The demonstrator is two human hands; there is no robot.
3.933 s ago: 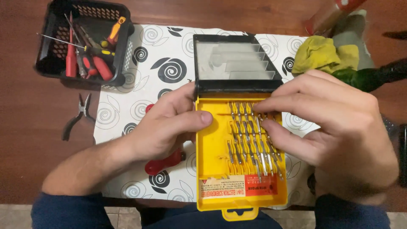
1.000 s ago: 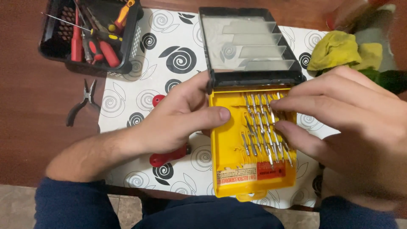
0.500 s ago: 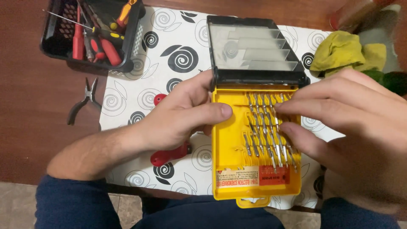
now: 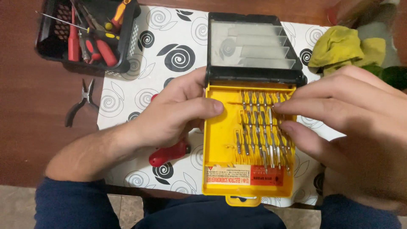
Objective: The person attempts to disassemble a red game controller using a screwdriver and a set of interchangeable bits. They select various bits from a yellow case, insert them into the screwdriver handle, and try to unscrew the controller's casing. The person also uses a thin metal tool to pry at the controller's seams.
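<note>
A yellow bit case (image 4: 220, 144) lies open on a white cloth with black swirls (image 4: 174, 55), its clear lid with a black frame (image 4: 252, 46) folded back. Rows of metal screwdriver bits (image 4: 260, 127) fill its right half. My left hand (image 4: 174, 114) grips the case's left edge, thumb resting on the yellow tray. My right hand (image 4: 352, 123) comes in from the right, its fingertips touching the bits in the upper rows. A red screwdriver handle (image 4: 169, 153) lies on the cloth under my left hand, partly hidden.
A black basket (image 4: 87, 36) of red-handled tools stands at the top left. Black pliers (image 4: 80, 101) lie on the brown table beside the cloth. A yellow-green rag (image 4: 345, 48) sits at the top right.
The view has shifted a little, so the case sits further right and lower. My right fingers have moved slightly over the bits. My left hand keeps its grip.
</note>
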